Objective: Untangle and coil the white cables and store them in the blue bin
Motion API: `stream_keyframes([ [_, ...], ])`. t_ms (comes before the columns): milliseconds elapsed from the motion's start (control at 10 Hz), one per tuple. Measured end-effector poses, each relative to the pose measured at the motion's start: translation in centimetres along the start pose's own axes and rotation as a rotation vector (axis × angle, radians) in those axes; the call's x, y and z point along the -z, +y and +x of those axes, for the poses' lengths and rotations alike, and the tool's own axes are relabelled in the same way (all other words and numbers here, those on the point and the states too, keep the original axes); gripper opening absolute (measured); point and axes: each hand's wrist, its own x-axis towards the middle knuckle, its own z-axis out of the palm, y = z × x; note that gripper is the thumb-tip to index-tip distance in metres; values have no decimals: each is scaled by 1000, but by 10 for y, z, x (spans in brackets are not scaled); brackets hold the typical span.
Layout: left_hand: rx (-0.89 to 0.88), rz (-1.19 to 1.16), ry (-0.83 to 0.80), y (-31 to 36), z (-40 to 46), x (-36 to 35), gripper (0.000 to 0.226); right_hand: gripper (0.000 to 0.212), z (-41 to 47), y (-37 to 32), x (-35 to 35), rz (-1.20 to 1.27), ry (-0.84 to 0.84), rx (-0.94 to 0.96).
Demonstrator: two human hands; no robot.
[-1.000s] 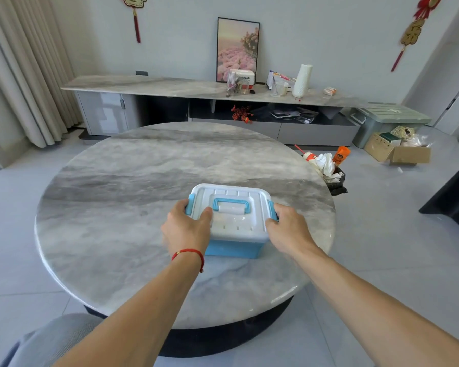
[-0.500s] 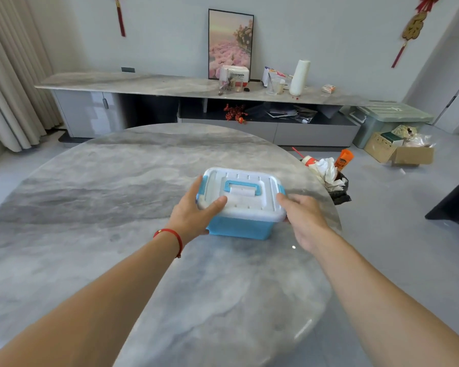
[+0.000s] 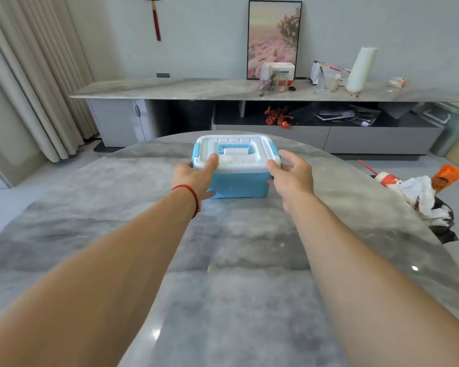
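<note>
Bin: your blue bin (image 3: 237, 185) stands upright on the round grey marble table (image 3: 117, 234), towards the table's far edge and about midway between its left and right edges.
Lid: the white lid (image 3: 236, 154) is on and sits level; its blue handle (image 3: 234, 148) lies flat on top, and a blue latch (image 3: 195, 154) shows at each short end.
Left hand: your left hand (image 3: 195, 178) grips the bin's left end, thumb laid over the near left corner of the lid, fingers out of sight round the side. A red string bracelet (image 3: 191, 193) circles that wrist.
Right hand: your right hand (image 3: 292, 176) is at the bin's right end, thumb touching the near right corner of the lid, fingers loosely curved past the side. You cannot tell from this view whether those fingers press the bin or stand just off it.
Arms: both forearms reach straight out over the table from its near edge.
Cables: none show anywhere; the shut lid hides the bin's inside.
Beyond the far edge: a long marble-topped sideboard (image 3: 196, 88) runs along the wall, carrying a framed picture of pink flowers (image 3: 274, 38), a white roll (image 3: 361, 70) and small clutter.
Right of the table: a black rubbish bag (image 3: 444, 229) on the floor holds crumpled white paper and an orange packet.
Left: pale curtains (image 3: 32, 75) hang by the wall.
</note>
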Motion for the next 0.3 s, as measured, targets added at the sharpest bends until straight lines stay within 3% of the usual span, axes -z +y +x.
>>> stream_keyframes([
  [300, -17, -12, 27, 14, 74, -27, 56, 48, 80, 5, -42, -44, 16, 89],
])
